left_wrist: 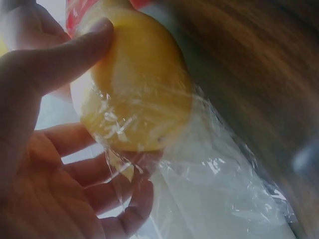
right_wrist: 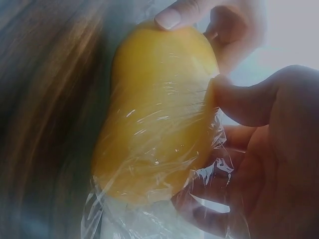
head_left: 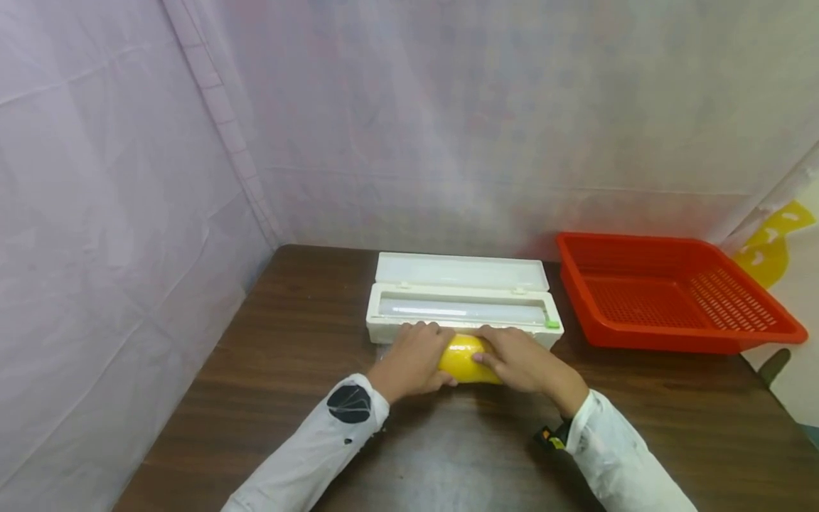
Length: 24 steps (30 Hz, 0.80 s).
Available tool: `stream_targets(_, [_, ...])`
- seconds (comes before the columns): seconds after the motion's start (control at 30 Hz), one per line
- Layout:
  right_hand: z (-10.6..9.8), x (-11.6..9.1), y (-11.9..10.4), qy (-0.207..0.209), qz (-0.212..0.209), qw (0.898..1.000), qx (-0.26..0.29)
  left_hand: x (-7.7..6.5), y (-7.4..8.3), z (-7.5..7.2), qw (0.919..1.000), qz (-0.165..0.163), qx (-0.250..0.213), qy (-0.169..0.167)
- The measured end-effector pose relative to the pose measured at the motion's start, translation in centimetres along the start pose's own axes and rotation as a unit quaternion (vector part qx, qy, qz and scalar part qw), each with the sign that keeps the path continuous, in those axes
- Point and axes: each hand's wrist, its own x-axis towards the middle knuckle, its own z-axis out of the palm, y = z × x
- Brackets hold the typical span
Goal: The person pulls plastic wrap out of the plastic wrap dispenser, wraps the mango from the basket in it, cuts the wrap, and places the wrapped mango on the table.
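Observation:
A smooth yellow mango-like fruit [head_left: 464, 358] is held between both hands in front of the white film box. Clear cling film [left_wrist: 214, 164] clings to its surface and spreads beyond it in loose wrinkles. My left hand [head_left: 414, 361] grips the left end, thumb pressed on the skin in the left wrist view. At the other end my right hand [head_left: 521, 361] holds it, with the thumb on its side and the fingers behind in the right wrist view. The white cling film dispenser box [head_left: 384, 331] stands just beyond the hands, lid raised, a film roll [head_left: 461, 310] inside.
A red plastic basket [head_left: 665, 340] stands at the right of the brown wooden table [head_left: 269, 370]. Pale sheeting [head_left: 448, 128] hangs behind the table and along its left side. A green slider [head_left: 552, 324] sits at the box's right end.

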Motion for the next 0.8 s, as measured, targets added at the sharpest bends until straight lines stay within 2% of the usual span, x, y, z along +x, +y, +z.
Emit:
stream_targets(0.23, [0.2,0.1,0.0,-0.02,0.003,1.0,0.019,-0.4,0.2,0.3,0.9999,-0.013,-0.007,0.005])
stream_targets(0.4, [0.2,0.2,0.0,-0.031,0.014,0.999,0.031,-0.3,0.6,0.7,0.9987,-0.025,0.044,-0.005])
stream_targets(0.57, [0.2,0.3,0.0,-0.03,0.011,0.999,0.039,-0.2,0.9,0.9,0.9946,-0.016,0.103,-0.002])
stream_targets(0.8, [0.4,0.3,0.3,-0.016,-0.003,0.998,0.057,-0.3,0.8,0.8,0.9924,0.008,0.118,0.031])
